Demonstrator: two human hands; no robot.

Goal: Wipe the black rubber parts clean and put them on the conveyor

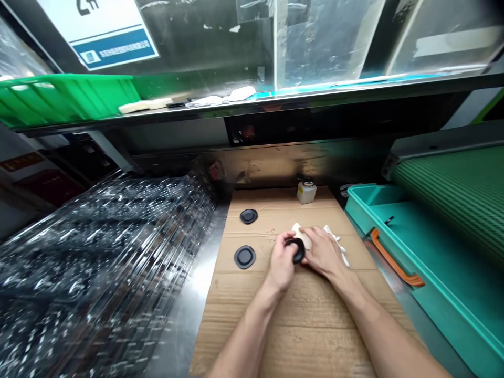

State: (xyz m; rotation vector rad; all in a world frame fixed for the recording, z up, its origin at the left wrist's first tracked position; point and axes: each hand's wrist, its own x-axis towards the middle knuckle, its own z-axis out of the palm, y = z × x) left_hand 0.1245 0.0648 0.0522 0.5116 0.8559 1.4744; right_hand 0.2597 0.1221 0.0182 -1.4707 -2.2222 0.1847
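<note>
Over the cardboard sheet (pixel 307 336), my left hand (pixel 280 265) is closed round the edge of a small black round part (pixel 300 252). My right hand (pixel 323 252) is curled at the other side of that part, with a white cloth (pixel 302 239) under its fingers. The cloth lies against or just behind the part; exact contact is hidden. Several thin white sticks or strips (pixel 338 245) lie beside my right hand, partly covered by it. To the left, two black round lid-like pieces (pixel 244 256) rest flat on the cardboard.
A small whitish bottle with a dark top (pixel 306 192) stands at the cardboard's far edge. Stacked trays in clear plastic (pixel 98 262) fill the left. On the right are a teal bin (pixel 441 273) with an orange handle (pixel 396 265) and a green conveyor belt (pixel 460 194). A shelf (pixel 275 102) crosses above.
</note>
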